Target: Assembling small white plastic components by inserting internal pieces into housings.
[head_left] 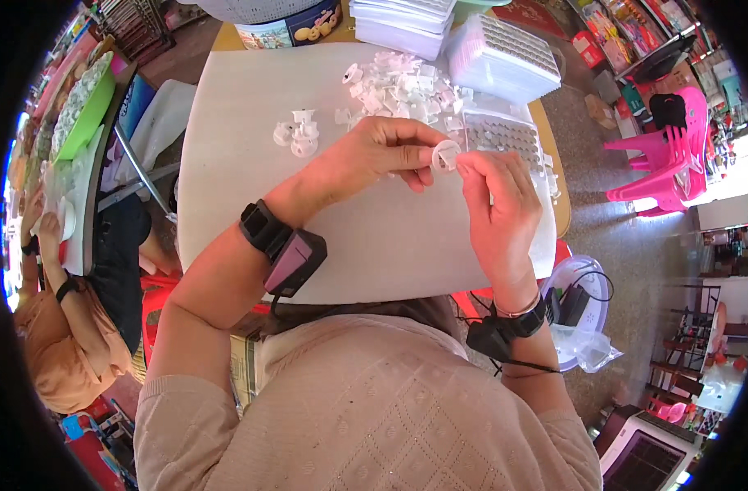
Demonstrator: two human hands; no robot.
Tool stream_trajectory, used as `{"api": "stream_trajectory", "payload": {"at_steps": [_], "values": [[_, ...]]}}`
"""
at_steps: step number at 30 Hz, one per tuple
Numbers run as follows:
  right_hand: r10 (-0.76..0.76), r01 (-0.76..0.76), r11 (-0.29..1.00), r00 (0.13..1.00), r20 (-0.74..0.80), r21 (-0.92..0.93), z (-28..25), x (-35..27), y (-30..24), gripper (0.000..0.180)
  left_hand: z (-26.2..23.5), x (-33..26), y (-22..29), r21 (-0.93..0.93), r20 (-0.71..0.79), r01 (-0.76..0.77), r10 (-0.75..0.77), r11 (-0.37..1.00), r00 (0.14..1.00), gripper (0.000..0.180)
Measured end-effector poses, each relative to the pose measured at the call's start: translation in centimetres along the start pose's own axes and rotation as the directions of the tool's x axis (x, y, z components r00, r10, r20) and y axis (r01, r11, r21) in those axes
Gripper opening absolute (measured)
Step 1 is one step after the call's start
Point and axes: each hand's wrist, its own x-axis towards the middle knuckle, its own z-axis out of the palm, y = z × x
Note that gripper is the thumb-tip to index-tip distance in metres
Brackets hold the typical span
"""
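Observation:
A small white round plastic part point(445, 155) is held up over the table between my two hands. My left hand point(388, 150) pinches its left side between thumb and fingers. On its right side, my right hand point(503, 192) has thumb and forefinger closed at the rim; whether a smaller piece sits in that pinch is hidden. Beyond my hands lies a loose heap of white plastic parts point(403, 88). A smaller cluster of similar parts point(297, 133) sits to the left. Just past my right hand is a clear tray point(482, 124) with rows of small grey pieces.
Stacked white trays point(505, 61) and another white stack point(401, 24) stand at the table's far edge, beside a printed tub point(292, 31). On the right are pink plastic chairs point(669, 155) and a pale basin point(583, 303). Another person point(79, 327) works at the left.

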Motion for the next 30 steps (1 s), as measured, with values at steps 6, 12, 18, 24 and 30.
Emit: {"api": "stream_trajectory", "payload": {"at_steps": [6,12,18,24,30], "values": [[0.021,-0.021,1.0,1.0,0.02,0.005,-0.36,0.11,-0.41,0.02,0.06,0.1,0.19,0.062,-0.032,-0.014,0.016,0.998,0.999,0.028],[0.037,-0.037,0.999,0.999,0.013,0.028,-0.4,-0.1,-0.35,0.02,0.37,-0.28,0.43,0.048,-0.004,-0.007,0.008,0.999,1.0,0.027],[0.038,-0.038,0.998,0.999,0.001,0.043,-0.38,-0.14,-0.39,0.02,0.29,-0.09,0.4,0.026,-0.001,0.006,-0.006,1.0,1.0,0.027],[0.076,-0.077,0.996,0.997,0.027,0.04,-0.18,-0.29,-0.31,0.019,0.15,0.05,0.11,0.033,0.015,-0.009,0.008,0.999,1.0,0.027],[0.243,-0.245,0.958,0.969,0.036,0.145,0.16,0.03,-0.65,0.013,0.08,0.13,0.14,0.151,-0.011,0.006,-0.004,0.988,1.0,0.028]]}}
